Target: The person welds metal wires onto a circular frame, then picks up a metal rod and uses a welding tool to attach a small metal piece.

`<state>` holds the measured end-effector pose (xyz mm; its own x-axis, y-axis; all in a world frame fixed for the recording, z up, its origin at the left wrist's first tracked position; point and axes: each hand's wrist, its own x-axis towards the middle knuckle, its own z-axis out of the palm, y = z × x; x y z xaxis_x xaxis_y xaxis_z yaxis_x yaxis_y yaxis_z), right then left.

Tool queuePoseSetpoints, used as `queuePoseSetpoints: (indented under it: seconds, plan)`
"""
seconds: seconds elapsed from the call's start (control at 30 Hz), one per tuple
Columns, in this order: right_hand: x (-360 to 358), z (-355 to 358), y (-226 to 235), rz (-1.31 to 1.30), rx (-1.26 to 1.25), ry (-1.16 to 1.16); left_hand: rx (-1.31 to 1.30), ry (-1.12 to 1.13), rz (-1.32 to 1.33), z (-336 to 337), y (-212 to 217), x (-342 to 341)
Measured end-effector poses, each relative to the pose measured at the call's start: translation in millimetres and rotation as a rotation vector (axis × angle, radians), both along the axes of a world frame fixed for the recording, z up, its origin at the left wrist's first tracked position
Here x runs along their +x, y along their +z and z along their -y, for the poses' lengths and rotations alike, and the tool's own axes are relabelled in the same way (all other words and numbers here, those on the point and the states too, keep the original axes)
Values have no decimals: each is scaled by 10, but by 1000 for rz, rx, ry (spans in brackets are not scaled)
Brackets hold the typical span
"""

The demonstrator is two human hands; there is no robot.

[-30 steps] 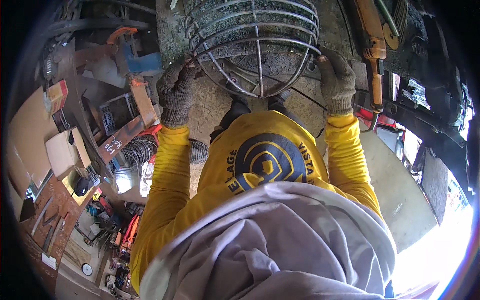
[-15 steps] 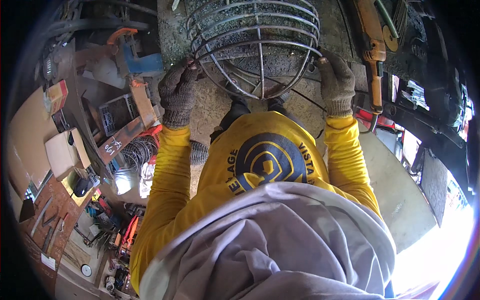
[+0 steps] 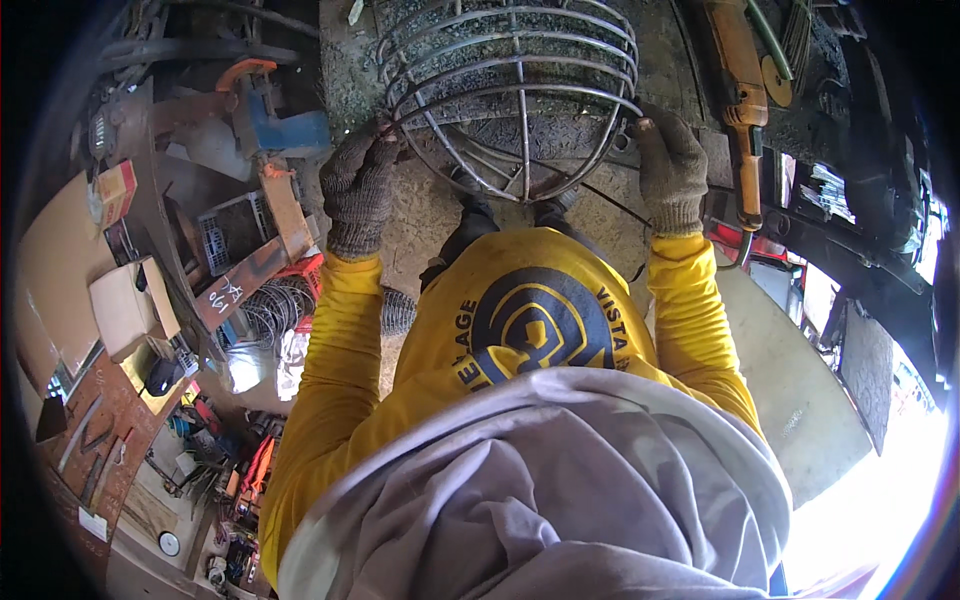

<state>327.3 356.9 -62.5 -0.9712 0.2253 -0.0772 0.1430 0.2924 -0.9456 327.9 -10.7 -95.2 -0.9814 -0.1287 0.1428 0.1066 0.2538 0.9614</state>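
Observation:
A rounded cage of bent metal rods [image 3: 522, 108] lies at the top middle, its hoops crossed by straight ribs. At its near left side is my left hand [image 3: 358, 190] in a dark knitted glove, fingers closed at the end of a curved rod. My right hand [image 3: 672, 170], gloved alike, pinches the same curved rod at the right side with the thumb along it. Whether that rod is joined to the cage cannot be made out. Beneath the cage is a dark, stained work surface [image 3: 350, 60].
An orange power tool [image 3: 742, 110] lies to the right of the cage. On the left are a blue metal fixture [image 3: 285, 130], a coil of wire [image 3: 275, 312], an open cardboard box [image 3: 130, 305] and a board with hand tools [image 3: 115, 400]. A pale panel [image 3: 790, 390] leans at right.
The view has shifted very slightly. Both hands keep their hold on the curved rod, and the cage stays almost in place.

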Motion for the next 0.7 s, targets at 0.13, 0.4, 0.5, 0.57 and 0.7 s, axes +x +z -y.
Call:
queuePoseSetpoints:
  seconds: [0.13,0.4,0.5,0.57,0.7]
  plan:
    - [-3,23,33,-67,77,-5,-156,22,-63,-59,52,2]
    - [1,16,-30,-29,-24,-23,47,0,-36,-65,15,2]
    - [4,38,-18,-37,-83,-51,-86,8,-69,-71,27,1]
    - [8,26,-22,-7,-76,-40,-112,32,-58,-69,25,6]
    - [24,-1,-88,-135,-105,-27,-107,51,9,-119,117,5]
